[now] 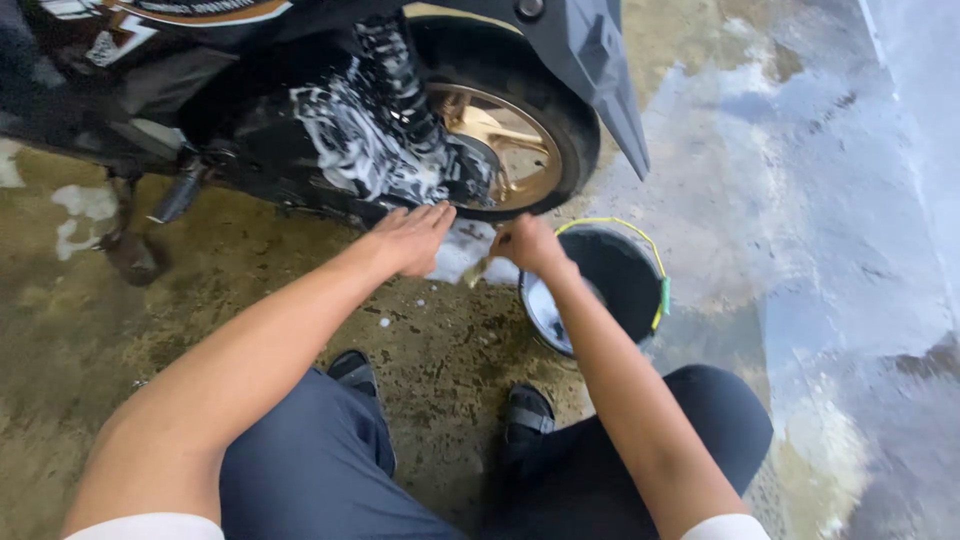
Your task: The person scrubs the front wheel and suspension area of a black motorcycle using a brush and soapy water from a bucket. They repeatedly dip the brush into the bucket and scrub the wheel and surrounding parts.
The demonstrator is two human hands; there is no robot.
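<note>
I count one motorbike (300, 110) with one gold wheel (500, 145) showing, one black bucket (610, 285), one soapy sponge (478, 268) and my two sandals (527, 412) (both black).

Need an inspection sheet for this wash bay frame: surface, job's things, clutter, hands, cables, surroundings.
Surface: wet concrete floor, stained, with foam patches at left.
Job's things: dark motorbike, its engine side covered in suds; gold rear wheel; yellowish sponge or cloth, partly hidden; black bucket with a yellow handle beside the wheel.
Clutter: nothing seen.
Hands: left hand flat, fingers extended at the bike's lower edge; right hand closed on the sponge or cloth.
Cables: nothing seen.
Surroundings: pale wet floor area at right; the person's dark sandals.
</note>
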